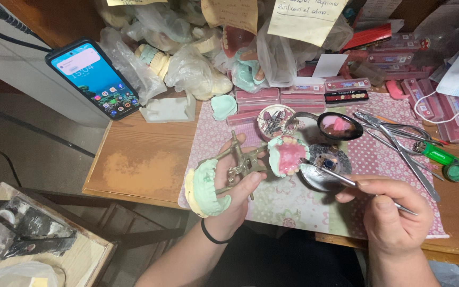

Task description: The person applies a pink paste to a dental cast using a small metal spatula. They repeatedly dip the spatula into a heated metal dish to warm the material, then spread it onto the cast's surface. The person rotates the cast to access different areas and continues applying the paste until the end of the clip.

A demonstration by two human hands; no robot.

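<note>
left hand [236, 183] clamped round hinged metal articulator [238, 163], opened to expose pink wax denture [288, 155] | right hand [391, 212] pinching slim metal instrument [346, 180], tip at wax | over table [144, 159]

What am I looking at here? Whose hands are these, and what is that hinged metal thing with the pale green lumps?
One picture, from a camera worn on a person's head, looking down at their own two bare hands over a wooden table. The left hand grips a hinged metal frame carrying pale green plaster casts; one holds a pink denture base. The right hand holds a thin metal tool, its tip at the pink base. Nearby lie a phone, bagged casts, pliers and a spoon holding pink material.
</note>
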